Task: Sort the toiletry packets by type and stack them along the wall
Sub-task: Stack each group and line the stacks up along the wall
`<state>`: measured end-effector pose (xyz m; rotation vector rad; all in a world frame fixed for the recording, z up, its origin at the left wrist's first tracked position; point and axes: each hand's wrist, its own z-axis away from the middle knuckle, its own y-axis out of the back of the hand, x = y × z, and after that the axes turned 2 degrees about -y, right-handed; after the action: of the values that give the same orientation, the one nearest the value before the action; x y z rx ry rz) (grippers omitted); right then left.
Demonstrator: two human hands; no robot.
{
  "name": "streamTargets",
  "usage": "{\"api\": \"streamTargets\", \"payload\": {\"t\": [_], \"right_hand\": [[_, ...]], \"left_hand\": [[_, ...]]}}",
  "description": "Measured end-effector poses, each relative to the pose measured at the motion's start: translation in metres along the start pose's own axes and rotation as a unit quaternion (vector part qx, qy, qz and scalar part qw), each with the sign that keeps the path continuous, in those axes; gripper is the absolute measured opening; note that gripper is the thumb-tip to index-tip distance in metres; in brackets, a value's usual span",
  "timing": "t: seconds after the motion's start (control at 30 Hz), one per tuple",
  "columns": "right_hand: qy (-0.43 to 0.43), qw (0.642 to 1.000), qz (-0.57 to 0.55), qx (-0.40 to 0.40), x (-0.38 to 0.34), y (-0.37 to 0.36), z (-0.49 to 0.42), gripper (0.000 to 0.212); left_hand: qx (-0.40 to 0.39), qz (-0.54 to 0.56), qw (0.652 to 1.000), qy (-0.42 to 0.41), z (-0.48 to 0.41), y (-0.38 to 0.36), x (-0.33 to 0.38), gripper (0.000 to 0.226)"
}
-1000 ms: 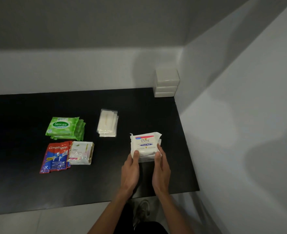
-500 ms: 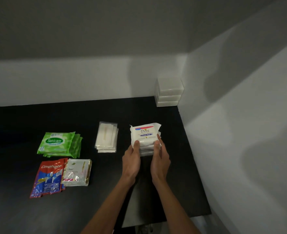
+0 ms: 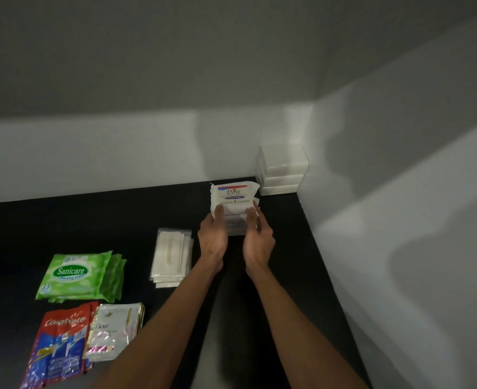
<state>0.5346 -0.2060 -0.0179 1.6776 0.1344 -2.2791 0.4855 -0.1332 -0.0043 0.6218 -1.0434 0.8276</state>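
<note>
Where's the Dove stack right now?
Head view: the Dove stack is gripped between the left hand and right hand, back right of the counter, just left of the white boxes.

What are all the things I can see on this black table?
soap packs: small stack, white, held in both hands close to the boxes
boxes: three stacked, white, back right corner
clear packets: small stack, see-through, middle
wipes: small stack, green, left
Colgate sachets: a few, red and blue, front left
Dove sachets: a few, white and gold, right beside the Colgate sachets
table: one, black
left hand: grips the soap packs' left side
right hand: grips their right side
</note>
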Motion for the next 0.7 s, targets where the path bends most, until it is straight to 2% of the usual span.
{"api": "streamTargets", "payload": {"t": [0.37, 0.7], "right_hand": [[0.022, 1.000, 0.014, -0.012, -0.012, -0.035, -0.058, 0.053], [0.049, 0.998, -0.017, -0.028, -0.026, -0.043, -0.087, 0.040]], "left_hand": [[-0.004, 0.008, 0.999, -0.031, -0.062, -0.010, 0.024, 0.042], [-0.014, 0.004, 1.000, 0.000, -0.093, -0.018, 0.044, 0.043]]}}
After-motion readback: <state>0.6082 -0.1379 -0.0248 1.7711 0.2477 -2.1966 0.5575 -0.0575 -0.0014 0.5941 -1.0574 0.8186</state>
